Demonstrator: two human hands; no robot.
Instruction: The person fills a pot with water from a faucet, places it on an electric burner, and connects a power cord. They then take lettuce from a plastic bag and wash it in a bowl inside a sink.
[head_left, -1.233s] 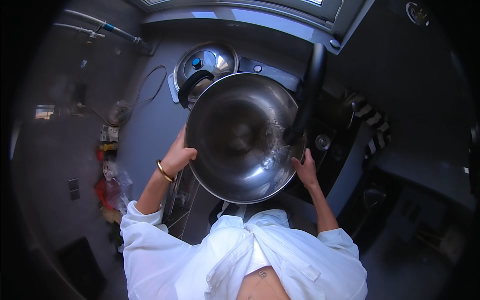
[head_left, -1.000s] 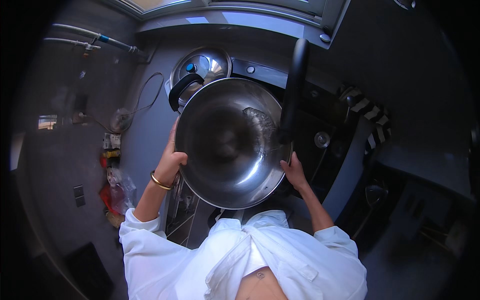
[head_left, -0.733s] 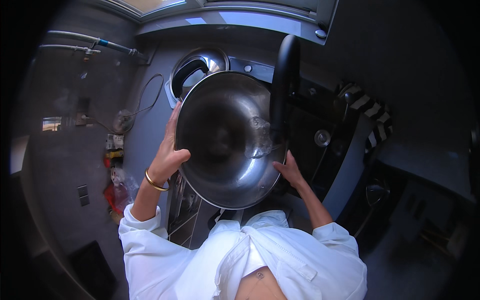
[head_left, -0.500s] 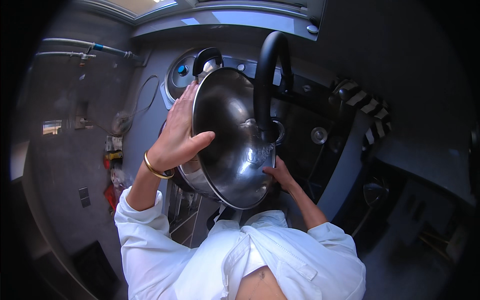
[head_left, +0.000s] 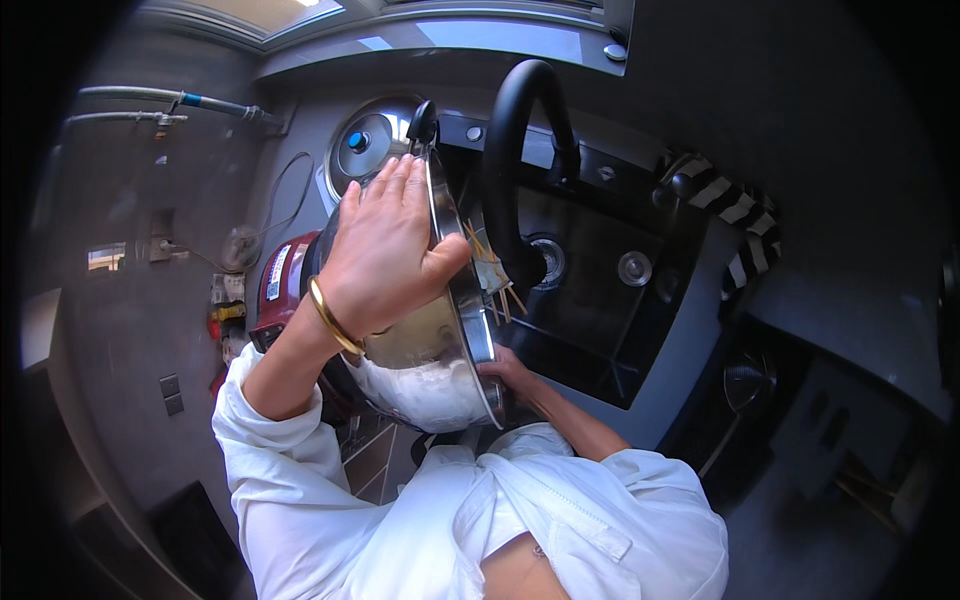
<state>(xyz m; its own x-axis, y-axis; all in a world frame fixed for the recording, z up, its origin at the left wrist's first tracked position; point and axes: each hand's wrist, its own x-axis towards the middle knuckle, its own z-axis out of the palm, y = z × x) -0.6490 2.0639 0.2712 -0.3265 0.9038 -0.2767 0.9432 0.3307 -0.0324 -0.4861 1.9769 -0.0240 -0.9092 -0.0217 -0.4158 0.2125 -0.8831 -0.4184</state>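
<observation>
A wide steel wok (head_left: 415, 345) is tipped on its side, its shiny outside toward my left and its mouth facing the sink. Against that outside, near the rim, my left hand (head_left: 390, 240) lies flat, fingers stretched out and thumb apart at the rim. A black handle (head_left: 422, 122) rises past my fingertips. Lower down, my right hand (head_left: 510, 370) grips the near rim, with part of its fingers hidden. The black faucet (head_left: 505, 150) arches over the wok's mouth. Several chopsticks (head_left: 508, 300) show in the sink beyond the rim.
The dark sink (head_left: 590, 300) has round metal drains. Behind the wok lies a steel lid (head_left: 375, 140) with a blue-centred knob. A dark red appliance (head_left: 282, 285) stands on the left, near a cord. A striped black-and-white cloth (head_left: 725, 200) hangs at the right.
The wok has turned further onto its edge, so its outside now shows instead of its inside. My left hand has moved slightly right with it. The chopsticks and red appliance have come into view.
</observation>
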